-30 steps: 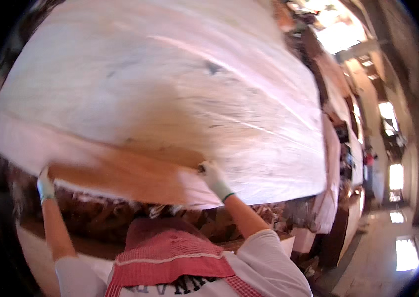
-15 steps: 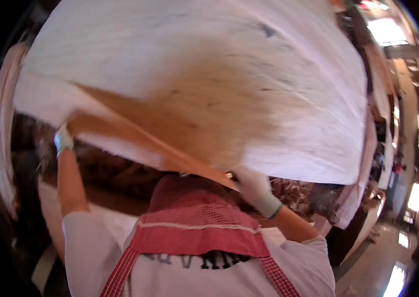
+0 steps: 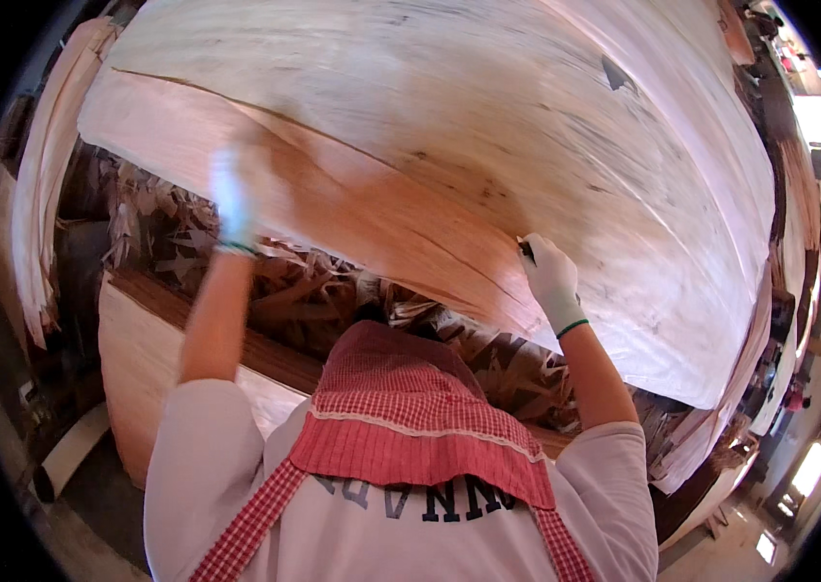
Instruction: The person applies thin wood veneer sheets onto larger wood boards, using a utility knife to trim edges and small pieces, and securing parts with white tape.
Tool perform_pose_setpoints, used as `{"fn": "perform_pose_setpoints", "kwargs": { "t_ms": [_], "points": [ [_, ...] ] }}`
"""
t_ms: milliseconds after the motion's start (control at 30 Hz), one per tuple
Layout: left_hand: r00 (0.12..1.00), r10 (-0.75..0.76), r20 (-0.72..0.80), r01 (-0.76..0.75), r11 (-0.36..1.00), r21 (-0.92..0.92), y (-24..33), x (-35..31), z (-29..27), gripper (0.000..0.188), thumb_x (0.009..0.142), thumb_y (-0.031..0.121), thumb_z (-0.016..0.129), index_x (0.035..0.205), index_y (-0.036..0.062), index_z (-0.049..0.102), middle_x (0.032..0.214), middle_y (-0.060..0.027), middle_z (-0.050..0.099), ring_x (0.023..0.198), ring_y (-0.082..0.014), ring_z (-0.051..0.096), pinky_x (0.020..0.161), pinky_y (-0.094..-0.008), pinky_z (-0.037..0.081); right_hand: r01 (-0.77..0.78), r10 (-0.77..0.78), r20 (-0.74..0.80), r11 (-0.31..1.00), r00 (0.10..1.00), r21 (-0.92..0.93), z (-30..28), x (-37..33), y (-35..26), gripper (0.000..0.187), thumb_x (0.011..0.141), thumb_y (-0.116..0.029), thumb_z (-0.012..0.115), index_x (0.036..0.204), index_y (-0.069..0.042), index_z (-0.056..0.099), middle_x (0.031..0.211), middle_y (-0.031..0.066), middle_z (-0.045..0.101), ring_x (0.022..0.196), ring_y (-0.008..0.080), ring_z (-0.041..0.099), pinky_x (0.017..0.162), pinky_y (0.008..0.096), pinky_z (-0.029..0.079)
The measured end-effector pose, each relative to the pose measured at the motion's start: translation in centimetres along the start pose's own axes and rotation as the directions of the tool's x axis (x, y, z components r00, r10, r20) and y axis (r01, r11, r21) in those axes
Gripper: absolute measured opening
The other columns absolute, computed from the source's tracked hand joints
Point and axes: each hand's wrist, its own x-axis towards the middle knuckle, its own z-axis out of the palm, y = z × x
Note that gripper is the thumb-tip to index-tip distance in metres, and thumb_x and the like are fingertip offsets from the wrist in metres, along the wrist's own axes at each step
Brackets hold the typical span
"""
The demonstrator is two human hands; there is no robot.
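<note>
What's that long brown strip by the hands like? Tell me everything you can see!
The long strip looks like thin wood, orangey-brown, paler toward its left end, with faint lines. It slants down to the right along the near edge of the big pale sheet, its upper edge dark. Scraps show below it. The right hand, holding a small dark object, is at its right end; the left hand is a blur over it, touch unclear.

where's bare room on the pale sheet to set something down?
Widest: the pale sheet's upper middle, between the orange-brown strip and dark patch. Smaller: right of the right hand, toward the sheet's right edge. Crowded: scraps between strip and apron.
</note>
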Motion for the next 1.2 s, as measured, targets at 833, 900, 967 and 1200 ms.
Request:
{"fn": "perform_pose_setpoints", "kwargs": {
  "t_ms": [833, 900, 967, 1200],
  "points": [
    [0.696, 0.600, 0.394, -0.713, 0.512, 0.480, -3.5, -13.2, 17.7, 0.042, 0.081, 0.007, 0.060, 0.123, 0.0047, 0.053, 0.118, -0.0142, 0.059, 0.113, -0.0336, 0.054, 0.097, -0.0428, 0.043, -0.018, 0.019, 0.170, 1.000, 0.985, -0.007, 6.7, 5.9, -17.7, 0.019, 0.094, -0.025, 0.044, 0.102, -0.007, 0.045, 0.077, 0.0211, 0.068, 0.073, 0.0405, 0.068, 0.065, 0.0507, 0.053],
    [0.663, 0.605, 0.442, -0.744, 0.465, 0.480, -2.7, -13.1, 17.8, 0.043, 0.081, 0.011, 0.063, 0.123, 0.0052, 0.054, 0.120, -0.0132, 0.059, 0.114, -0.0328, 0.053, 0.098, -0.0426, 0.042, -0.039, 0.037, 0.198, 0.999, 0.980, 0.007, 5.9, 6.1, -18.1, 0.016, 0.092, -0.019, 0.045, 0.101, -0.006, 0.045, 0.082, 0.0223, 0.068, 0.077, 0.0404, 0.068, 0.069, 0.0503, 0.053],
    [0.686, 0.577, 0.443, -0.720, 0.449, 0.530, -2.4, -13.9, 17.6, 0.046, 0.079, 0.017, 0.067, 0.122, 0.0059, 0.055, 0.123, -0.0120, 0.057, 0.116, -0.0318, 0.052, 0.100, -0.0429, 0.041, -0.059, 0.062, 0.261, 0.998, 0.963, -0.019, 6.5, 3.8, -16.2, 0.017, 0.092, -0.020, 0.045, 0.101, -0.005, 0.046, 0.082, 0.0216, 0.068, 0.076, 0.0404, 0.068, 0.068, 0.0510, 0.053],
    [0.716, 0.517, 0.469, -0.692, 0.439, 0.573, -1.8, -14.5, 18.1, 0.056, 0.076, 0.028, 0.073, 0.124, 0.0065, 0.054, 0.130, -0.0110, 0.053, 0.121, -0.0341, 0.047, 0.102, -0.0453, 0.038, 0.328, -0.253, 0.211, 0.769, 0.944, -0.548, 3.7, -0.9, 4.2, 0.014, 0.090, -0.025, 0.055, 0.091, -0.012, 0.053, 0.058, 0.0037, 0.063, 0.051, 0.0188, 0.065, 0.038, 0.0333, 0.047]
  ]
}}
